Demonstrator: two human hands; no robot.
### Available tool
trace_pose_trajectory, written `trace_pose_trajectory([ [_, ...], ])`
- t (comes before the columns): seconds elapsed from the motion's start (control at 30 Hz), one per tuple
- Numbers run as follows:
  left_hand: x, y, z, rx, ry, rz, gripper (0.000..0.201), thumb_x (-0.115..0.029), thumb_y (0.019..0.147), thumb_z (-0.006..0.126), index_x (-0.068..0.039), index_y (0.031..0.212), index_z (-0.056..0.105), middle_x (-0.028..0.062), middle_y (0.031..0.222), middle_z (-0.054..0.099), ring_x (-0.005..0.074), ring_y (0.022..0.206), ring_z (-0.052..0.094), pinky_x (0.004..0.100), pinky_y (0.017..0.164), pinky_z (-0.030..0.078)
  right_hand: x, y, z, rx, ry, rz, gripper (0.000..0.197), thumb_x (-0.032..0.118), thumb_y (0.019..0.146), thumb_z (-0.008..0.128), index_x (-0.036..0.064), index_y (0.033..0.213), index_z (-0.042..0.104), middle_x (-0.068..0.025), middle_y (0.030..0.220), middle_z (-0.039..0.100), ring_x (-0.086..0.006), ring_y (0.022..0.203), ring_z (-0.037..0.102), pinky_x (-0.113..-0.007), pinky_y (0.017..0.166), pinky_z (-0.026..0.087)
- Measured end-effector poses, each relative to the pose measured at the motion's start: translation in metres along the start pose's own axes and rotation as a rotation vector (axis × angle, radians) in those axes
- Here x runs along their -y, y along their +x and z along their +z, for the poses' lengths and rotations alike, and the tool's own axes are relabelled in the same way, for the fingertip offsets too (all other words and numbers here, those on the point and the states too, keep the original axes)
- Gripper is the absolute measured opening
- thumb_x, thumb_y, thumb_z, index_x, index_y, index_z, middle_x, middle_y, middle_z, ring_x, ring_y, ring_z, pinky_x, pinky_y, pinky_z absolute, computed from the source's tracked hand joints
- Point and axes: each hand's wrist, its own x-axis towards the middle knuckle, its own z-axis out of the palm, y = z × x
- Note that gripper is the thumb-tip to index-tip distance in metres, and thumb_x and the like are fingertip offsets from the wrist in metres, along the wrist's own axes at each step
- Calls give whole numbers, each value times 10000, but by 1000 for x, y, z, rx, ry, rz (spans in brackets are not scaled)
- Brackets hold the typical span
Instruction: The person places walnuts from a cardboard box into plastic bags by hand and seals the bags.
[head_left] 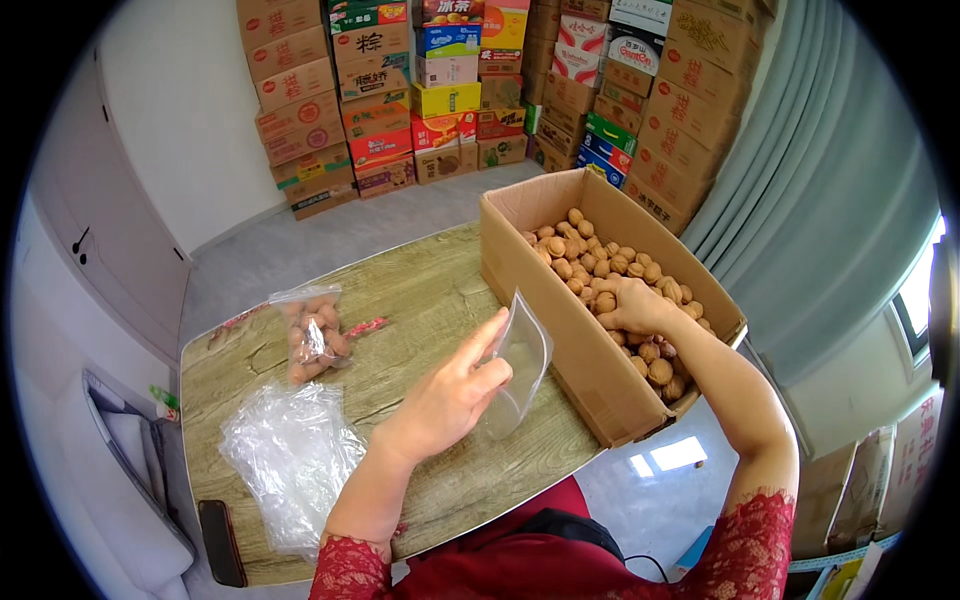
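My left hand [450, 385] holds a clear zip bag [522, 365] upright by its edge, beside the box; nothing shows inside the bag. Reaching into the cardboard box [540, 290], my right hand [640, 308] has its fingers curled round a walnut [604, 302] on top of the heap. Whether more nuts are under the palm is hidden. Loose walnuts [600, 262] fill much of the box. At the left of the table lies a filled bag of walnuts [315, 335], and nearer to me is a pile of flat clear bags [290, 460].
The wood-patterned table [420, 290] carries a dark phone [221, 543] at its near left corner and a red wrapper strip [364, 327] by the filled bag. Stacked cartons [375, 130] line the far wall. A grey-blue curtain [810, 200] hangs at the right, and a light-coloured seat [110, 480] stands at the left.
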Motion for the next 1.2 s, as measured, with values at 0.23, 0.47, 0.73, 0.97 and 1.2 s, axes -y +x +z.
trace_pose_trajectory([
  [0.23, -2, 3, 9, 3, 133, 65, 137, -20, 852, 674, -37, 980, 631, 177, 1437, 546, 360, 1055, 681, 407, 852, 575, 0, -6, -15, -299, 42, -94, 312, 167, 734, 768, 71, 1011, 662, -198, 917, 684, -355, 914, 674, -427, 835, 533],
  [0.47, -2, -2, 26, -50, 158, 62, 143, -30, 835, 692, -51, 971, 652, 150, 1345, 609, 322, 918, 697, 404, 772, 572, 130, -40, -30, -266, 1076, -192, 159, 84, 879, 728, 68, 1016, 650, 16, 845, 636, -20, 650, 543, -192, 511, 427],
  [0.73, -4, 3, 37, -244, -38, -90, 163, 29, 847, 676, 1, 1004, 641, 172, 1178, 643, 364, 914, 686, 404, 755, 569, 142, -33, 28, -413, 514, -514, 269, 116, 830, 740, 53, 1064, 626, -80, 1019, 602, -194, 969, 587, -332, 864, 489],
  [0.97, 2, 7, 32, -316, -73, -169, 155, 51, 856, 665, 31, 1004, 625, 195, 1186, 629, 356, 928, 688, 394, 781, 573, 137, -31, 23, -150, 413, -417, 334, 158, 823, 770, 32, 1092, 617, -100, 1048, 613, -211, 1002, 601, -336, 886, 491],
  [1.2, 9, 3, 26, -224, -125, -234, 105, 6, 897, 634, 33, 995, 607, 199, 1260, 582, 382, 976, 677, 426, 787, 571, 131, -39, 22, -117, 226, -580, 324, 188, 846, 753, 36, 1108, 640, -140, 1089, 647, -311, 1020, 633, -383, 908, 501],
])
